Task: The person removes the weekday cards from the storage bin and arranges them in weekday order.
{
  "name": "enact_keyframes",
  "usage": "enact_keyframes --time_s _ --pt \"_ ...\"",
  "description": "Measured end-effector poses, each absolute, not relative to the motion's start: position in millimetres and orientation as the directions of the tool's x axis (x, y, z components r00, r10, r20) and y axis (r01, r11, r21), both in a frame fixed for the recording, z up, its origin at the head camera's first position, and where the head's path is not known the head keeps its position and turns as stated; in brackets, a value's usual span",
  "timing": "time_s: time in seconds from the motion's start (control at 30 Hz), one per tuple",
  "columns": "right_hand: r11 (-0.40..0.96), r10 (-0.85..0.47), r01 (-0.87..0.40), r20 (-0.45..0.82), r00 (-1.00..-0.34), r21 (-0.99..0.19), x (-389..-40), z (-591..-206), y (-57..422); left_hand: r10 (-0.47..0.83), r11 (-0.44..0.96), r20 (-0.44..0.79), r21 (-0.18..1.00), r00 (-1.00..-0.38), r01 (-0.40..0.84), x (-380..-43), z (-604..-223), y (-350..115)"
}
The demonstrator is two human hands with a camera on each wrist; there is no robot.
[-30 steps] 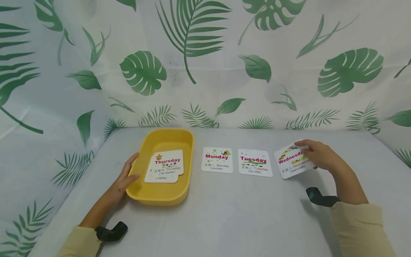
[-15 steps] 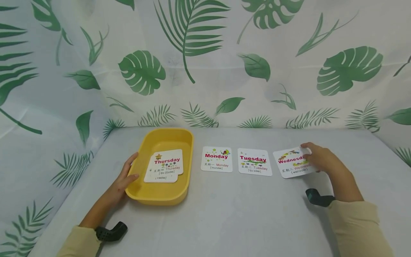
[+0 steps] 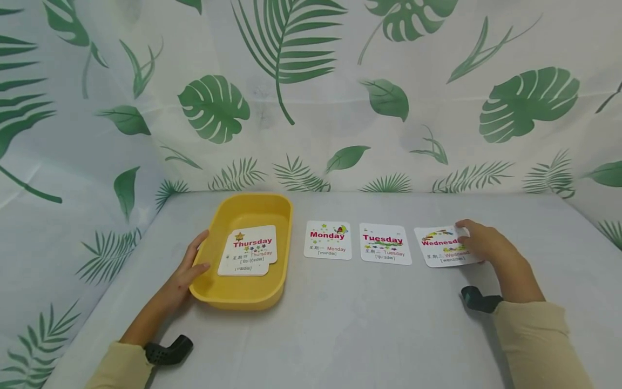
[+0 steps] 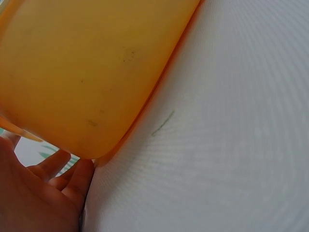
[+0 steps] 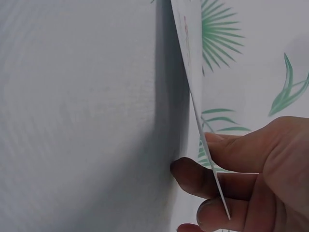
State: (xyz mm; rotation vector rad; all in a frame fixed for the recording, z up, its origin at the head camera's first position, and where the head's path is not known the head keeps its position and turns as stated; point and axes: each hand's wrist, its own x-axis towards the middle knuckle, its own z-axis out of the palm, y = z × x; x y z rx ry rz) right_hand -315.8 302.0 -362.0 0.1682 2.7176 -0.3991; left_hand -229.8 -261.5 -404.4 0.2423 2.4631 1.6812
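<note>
We face a pale, lightly creased backdrop printed with green tropical leaves, fern-like fronds among broad split ones. Matching side panels angle toward us at left and right. Below spreads a light grey-white table, in soft, muted light.

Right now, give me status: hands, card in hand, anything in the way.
Left hand holds tub. Right hand pinches Wednesday card, right of Tuesday card. In the way: fingers under it.
</note>
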Motion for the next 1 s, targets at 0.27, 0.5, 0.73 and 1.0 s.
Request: enact_keyframes --time_s 0.27,0.5,0.73,1.0 --pt "0.963 0.077 0.171 -0.394 -0.916 -0.208 -313.8 -360.4 297.7 0.215 0.360 -0.031 0.931 -0.976 0.050 -229.0 -403.6 -261.9" --pt "0.980 0.077 0.136 -0.356 -0.931 -0.144 -309.3 -356.9 296.3 0.227 0.339 -0.026 0.939 -0.974 0.054 -230.2 -403.9 -262.1" --pt "0.983 0.099 0.147 -0.343 -0.934 -0.115 -307.6 -355.7 294.8 0.233 0.331 -0.024 0.942 -0.972 0.055 -229.6 -403.5 -261.7" --pt "0.977 0.136 0.185 -0.353 -0.926 -0.107 -311.2 -360.0 295.5 0.224 0.340 -0.025 0.939 -0.974 0.054 -229.6 -402.8 -261.0"
